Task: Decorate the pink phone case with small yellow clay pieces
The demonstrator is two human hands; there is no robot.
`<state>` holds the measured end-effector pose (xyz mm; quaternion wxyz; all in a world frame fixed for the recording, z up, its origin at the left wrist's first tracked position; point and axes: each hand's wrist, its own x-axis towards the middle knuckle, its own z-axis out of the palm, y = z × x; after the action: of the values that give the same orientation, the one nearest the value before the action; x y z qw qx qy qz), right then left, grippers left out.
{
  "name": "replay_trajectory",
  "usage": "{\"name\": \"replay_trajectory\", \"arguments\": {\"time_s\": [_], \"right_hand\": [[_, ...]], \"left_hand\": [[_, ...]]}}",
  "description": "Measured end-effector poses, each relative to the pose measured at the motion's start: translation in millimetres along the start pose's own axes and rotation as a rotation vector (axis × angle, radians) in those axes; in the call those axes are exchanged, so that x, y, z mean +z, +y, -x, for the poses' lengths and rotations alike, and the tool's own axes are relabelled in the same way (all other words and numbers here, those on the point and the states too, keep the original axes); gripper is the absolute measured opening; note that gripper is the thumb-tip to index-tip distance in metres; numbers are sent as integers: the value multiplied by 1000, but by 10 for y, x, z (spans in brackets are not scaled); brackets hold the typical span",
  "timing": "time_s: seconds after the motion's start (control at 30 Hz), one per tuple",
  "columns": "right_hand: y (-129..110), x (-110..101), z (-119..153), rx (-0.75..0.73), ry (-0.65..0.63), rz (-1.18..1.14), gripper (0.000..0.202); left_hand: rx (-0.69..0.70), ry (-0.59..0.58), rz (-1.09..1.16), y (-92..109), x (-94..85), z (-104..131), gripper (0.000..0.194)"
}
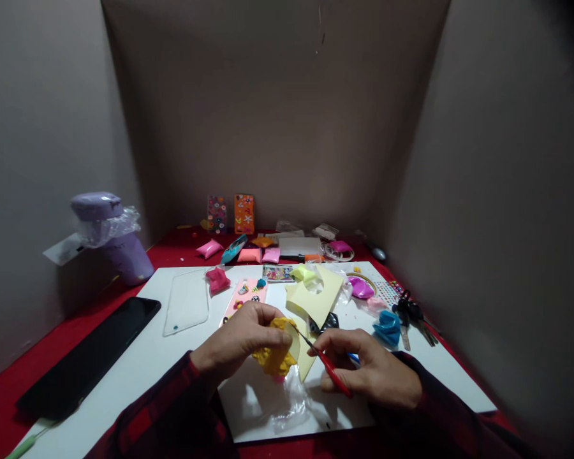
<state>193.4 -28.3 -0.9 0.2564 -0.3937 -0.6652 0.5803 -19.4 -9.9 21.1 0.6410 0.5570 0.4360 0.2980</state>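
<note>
My left hand (249,338) is closed on a lump of yellow clay (272,360), pinching a pale yellow paper disc (294,344) against it. My right hand (370,373) grips a slim red-handled tool (332,373). Its thin dark point reaches the disc's upper right edge; the exact kind of tool is unclear. A bit of blue shows behind my right fingers. Beneath my hands lies a crumpled clear plastic bag (289,401). Behind them, a pale yellow paper sheet (332,290) has a round hole cut in it. A pink decorated phone case (249,290) is partly hidden behind my left hand.
A black phone (90,354) and a clear phone case (187,303) lie at left. A purple bottle (124,248) stands beyond. Right are a blue packet (387,328), keys (405,338) and a magenta packet (362,287). Decorated cases (243,213) stand at the back.
</note>
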Motion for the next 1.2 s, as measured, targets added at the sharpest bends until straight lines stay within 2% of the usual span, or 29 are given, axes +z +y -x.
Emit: {"name": "replay_trajectory", "arguments": {"time_s": [0.33,1.2], "right_hand": [[-36,-4,-8,0,15,-2,23],[30,-16,-10,-27,-24,41,30]], "left_hand": [[6,-3,5,-34,-30,-15,12],[-6,-99,-25,-22,-28,5,8]]}}
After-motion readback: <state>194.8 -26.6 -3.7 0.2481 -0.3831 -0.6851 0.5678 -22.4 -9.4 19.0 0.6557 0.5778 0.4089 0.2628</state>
